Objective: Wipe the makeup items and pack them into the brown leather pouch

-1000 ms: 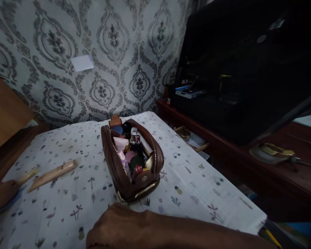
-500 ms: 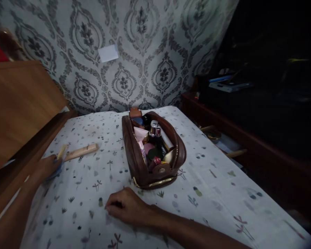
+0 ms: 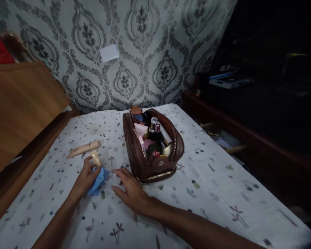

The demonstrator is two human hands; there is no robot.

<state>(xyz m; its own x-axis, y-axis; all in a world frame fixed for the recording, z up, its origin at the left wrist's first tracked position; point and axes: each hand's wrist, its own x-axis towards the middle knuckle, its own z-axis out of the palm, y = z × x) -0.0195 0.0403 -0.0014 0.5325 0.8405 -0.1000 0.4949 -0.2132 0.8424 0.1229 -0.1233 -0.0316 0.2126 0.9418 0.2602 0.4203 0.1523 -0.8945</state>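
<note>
My left hand [image 3: 86, 176] is closed on a small cream-yellow tube [image 3: 96, 158] and a crumpled blue cloth [image 3: 100, 180], just above the patterned sheet. To its right is my right hand [image 3: 131, 190], with fingers apart and nothing in them, a short way from the cloth. A beige squeeze tube [image 3: 84, 149] lies flat beyond my left hand. Beyond my right hand stands an unzipped brown toiletry bag [image 3: 133, 147], holding a pale pink tube [image 3: 140, 129], silver-capped bottles [image 3: 153, 123] and several other cosmetics.
The white printed sheet [image 3: 197, 200] covers the bed. On the left is a wooden panel [image 3: 26, 100]; a patterned wall [image 3: 142, 52] rises behind. A dark red wooden edge [image 3: 207, 112] and a cluttered dark recess [image 3: 225, 138] lie to the right.
My left hand has come rightward from beside the beige tube, carrying the small tube and blue cloth. My right hand has opened its fingers and shifted slightly right and away from me.
</note>
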